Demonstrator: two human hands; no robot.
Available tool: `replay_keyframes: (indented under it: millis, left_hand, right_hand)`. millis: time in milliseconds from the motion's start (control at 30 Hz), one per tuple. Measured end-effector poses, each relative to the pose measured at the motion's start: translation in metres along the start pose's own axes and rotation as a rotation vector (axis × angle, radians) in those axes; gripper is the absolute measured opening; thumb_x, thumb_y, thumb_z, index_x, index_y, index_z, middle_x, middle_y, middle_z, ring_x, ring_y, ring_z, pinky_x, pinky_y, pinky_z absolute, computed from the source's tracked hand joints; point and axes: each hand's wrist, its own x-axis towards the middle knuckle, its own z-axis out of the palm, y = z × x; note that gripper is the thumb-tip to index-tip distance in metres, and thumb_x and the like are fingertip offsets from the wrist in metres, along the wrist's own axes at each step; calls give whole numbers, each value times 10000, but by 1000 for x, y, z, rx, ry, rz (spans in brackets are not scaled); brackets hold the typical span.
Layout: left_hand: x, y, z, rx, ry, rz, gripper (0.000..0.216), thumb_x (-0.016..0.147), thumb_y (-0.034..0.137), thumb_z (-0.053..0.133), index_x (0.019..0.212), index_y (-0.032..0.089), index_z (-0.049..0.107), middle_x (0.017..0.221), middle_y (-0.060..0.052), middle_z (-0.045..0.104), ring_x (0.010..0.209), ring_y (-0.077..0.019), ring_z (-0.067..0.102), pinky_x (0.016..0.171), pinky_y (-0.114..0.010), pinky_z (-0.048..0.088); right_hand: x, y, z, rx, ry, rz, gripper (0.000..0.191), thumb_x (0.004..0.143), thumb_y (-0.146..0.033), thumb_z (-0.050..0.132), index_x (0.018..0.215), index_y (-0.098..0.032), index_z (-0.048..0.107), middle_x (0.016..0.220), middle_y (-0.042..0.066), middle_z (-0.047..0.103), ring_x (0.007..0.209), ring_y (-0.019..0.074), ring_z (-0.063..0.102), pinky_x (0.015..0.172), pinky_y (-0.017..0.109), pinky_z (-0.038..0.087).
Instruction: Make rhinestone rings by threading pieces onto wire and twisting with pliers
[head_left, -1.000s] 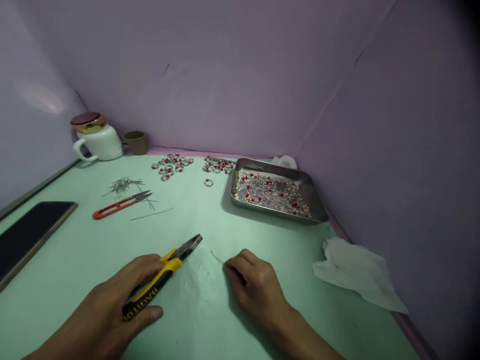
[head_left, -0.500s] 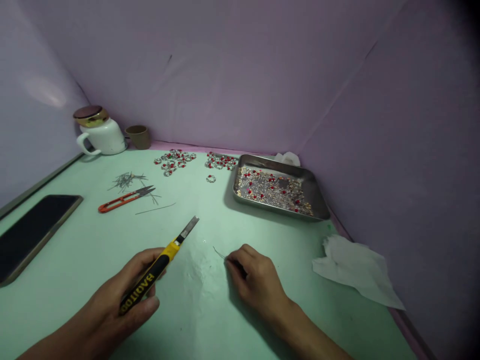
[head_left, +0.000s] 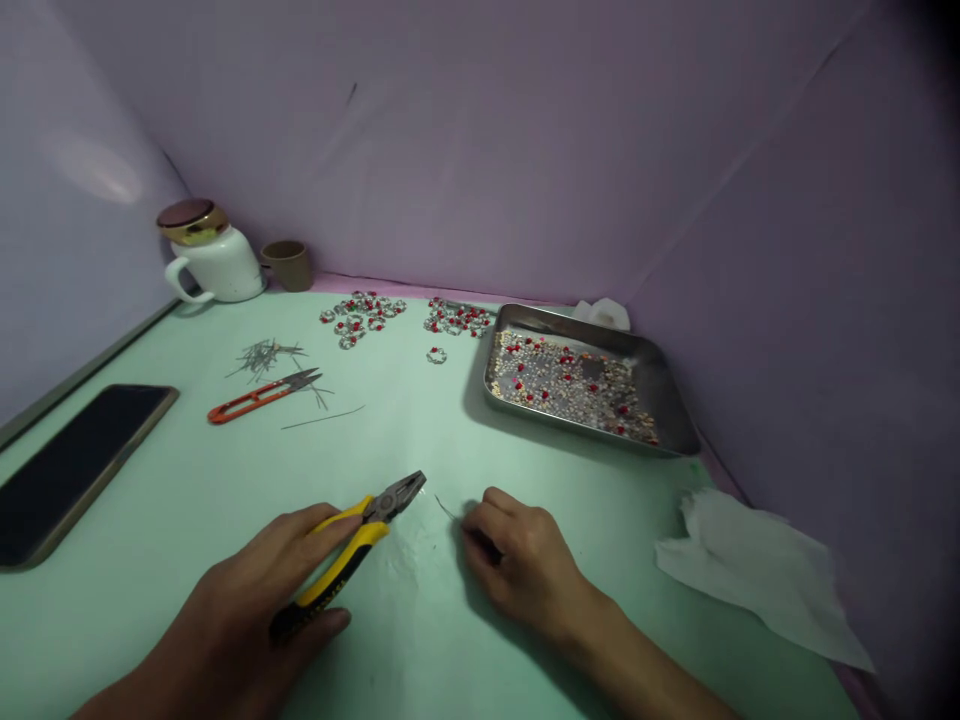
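Yellow-and-black pliers [head_left: 367, 535] lie in the grip of my left hand [head_left: 262, 585], their metal jaws pointing up and right. Between the pinched thumb and fingers of my right hand [head_left: 517, 560] is a thin wire [head_left: 445, 508]. Its free end sticks out leftward, a small gap from the plier jaws. Whatever lies inside the right fingers is hidden. Beyond my hands, another single wire [head_left: 322, 417] rests on the green tabletop [head_left: 420, 430].
Orange thread snips [head_left: 255, 398] lie by a heap of wires [head_left: 262, 355]. Bead rings [head_left: 364, 312] are piled at the back. A metal tray [head_left: 592, 432] holds loose beads. Around the edges are a phone [head_left: 82, 460], white mug [head_left: 225, 265], brown cup [head_left: 289, 267] and tissue [head_left: 757, 560].
My left hand has turned the pliers, so both handles and the jaws now show broadside, and brought them closer to the wire. The view has shifted slightly left.
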Motion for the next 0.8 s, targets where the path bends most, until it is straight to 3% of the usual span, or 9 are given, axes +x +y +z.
replay_keyframes:
  millis: [233, 400, 633, 800]
  left_hand:
    - [4, 13, 2, 100, -59, -32, 567, 711, 279, 538, 1201, 496, 353, 1189, 67, 525, 1021, -249, 523, 836, -328, 410]
    - [9, 21, 0, 175, -50, 27, 482, 708, 292, 539, 1152, 443, 431, 1173, 52, 555, 1000, -247, 544, 811, -305, 432]
    - [9, 11, 5, 351, 94, 229, 447, 790, 280, 425, 1222, 394, 400, 1201, 5, 540, 1017, -221, 552, 780, -303, 483]
    - [16, 5, 1, 478, -61, 287, 538, 770, 181, 392, 1254, 416, 379, 1143, -9, 589, 831, -201, 621, 591, -264, 532]
  right_hand:
    - [-7, 1, 4, -204, 39, -90, 154, 735, -70, 420, 652, -171, 502, 632, 6, 487, 452, 95, 358, 431, 281, 156]
    - [-8, -3, 5, -383, 51, -180, 216, 645, 21, 413, 670, -191, 444, 624, -2, 484, 414, 102, 341, 428, 293, 95]
    - [-5, -1, 4, -391, 61, -211, 224, 625, 25, 445, 682, -190, 416, 616, -12, 489, 402, 94, 327, 419, 291, 80]
    - [-5, -1, 4, -381, 69, -213, 207, 634, 18, 449, 667, -185, 428, 604, -8, 497, 400, 97, 315, 417, 290, 78]
